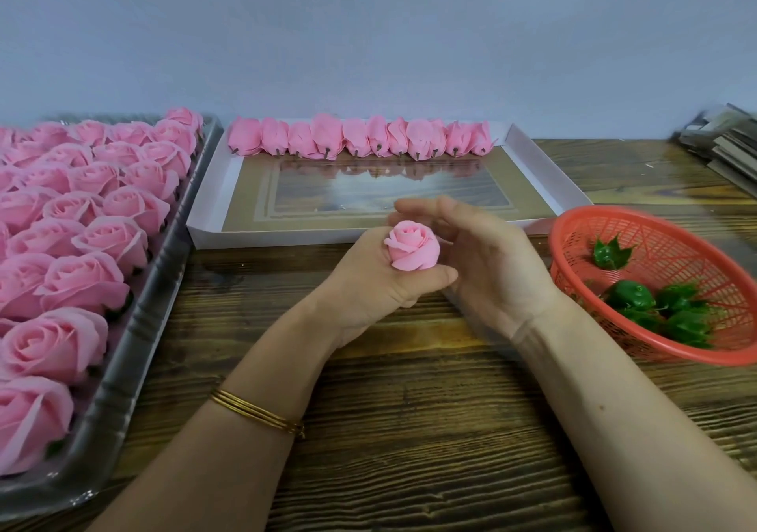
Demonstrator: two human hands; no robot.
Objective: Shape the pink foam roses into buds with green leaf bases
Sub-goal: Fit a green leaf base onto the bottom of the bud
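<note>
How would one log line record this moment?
left hand: grips rose | right hand: open beside it | leaves: in basket | buds: in box

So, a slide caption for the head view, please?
Left hand holds a pink rose, right hand open beside it, red basket of green leaf bases nearby.

Matt foam rose (411,251), rough wood table (409,429) (glossy plastic basket (573,224))

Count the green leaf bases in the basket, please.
5 green plastic leaf bases, all in the red mesh basket: one alone toward its far side, four bunched at its near side. Overlap may hide more.
</note>
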